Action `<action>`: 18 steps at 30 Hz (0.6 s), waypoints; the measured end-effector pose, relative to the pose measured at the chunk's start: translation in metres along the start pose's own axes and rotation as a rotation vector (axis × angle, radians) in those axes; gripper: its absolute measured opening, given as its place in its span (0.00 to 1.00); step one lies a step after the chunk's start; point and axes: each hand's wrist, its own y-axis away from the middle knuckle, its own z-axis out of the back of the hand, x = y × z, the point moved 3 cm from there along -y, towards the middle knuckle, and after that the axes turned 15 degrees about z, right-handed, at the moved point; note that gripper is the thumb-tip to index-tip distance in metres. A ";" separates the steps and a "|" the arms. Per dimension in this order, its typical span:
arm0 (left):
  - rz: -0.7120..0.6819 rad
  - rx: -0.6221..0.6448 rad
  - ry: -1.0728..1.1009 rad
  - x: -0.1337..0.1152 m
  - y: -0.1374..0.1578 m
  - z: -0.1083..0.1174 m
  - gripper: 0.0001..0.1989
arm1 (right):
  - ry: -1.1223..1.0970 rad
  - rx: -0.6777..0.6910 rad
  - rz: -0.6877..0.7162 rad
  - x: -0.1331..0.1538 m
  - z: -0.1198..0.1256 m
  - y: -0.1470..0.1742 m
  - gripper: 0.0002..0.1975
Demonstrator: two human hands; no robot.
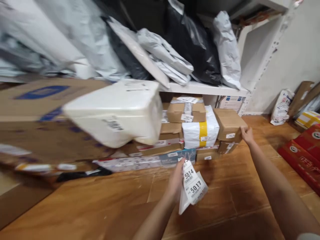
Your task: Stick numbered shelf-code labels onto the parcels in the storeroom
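Note:
My left hand (177, 178) is closed on a small bunch of white number labels (193, 186); "5014" and "5017" can be read on them. Farther right, my right hand (247, 134) grips the right edge of a brown cardboard box (228, 121) with curled fingers. That box sits on another brown box (227, 146), and both carry small labels. Beside them on the left is a white parcel (190, 133) with a yellow band. A taped cardboard box (187, 112) rests on a stack next to that parcel.
A large white foam box (117, 106) and a big carton (50, 133) stand at the left, blurred. Above runs a white shelf (207, 88) loaded with grey and black mailing bags (195, 46). Red cartons (303, 150) lie on the brown floor (220, 206) at the right.

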 end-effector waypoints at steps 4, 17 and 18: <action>-0.048 -0.046 0.115 -0.052 0.075 0.026 0.31 | 0.005 0.057 0.018 0.087 -0.003 0.090 0.38; -0.341 0.029 -0.420 -0.166 0.376 0.053 0.20 | -0.784 0.928 0.018 0.487 0.080 0.276 0.38; -0.372 0.039 -0.417 -0.170 0.404 0.054 0.21 | -0.799 1.002 0.029 0.512 0.090 0.274 0.37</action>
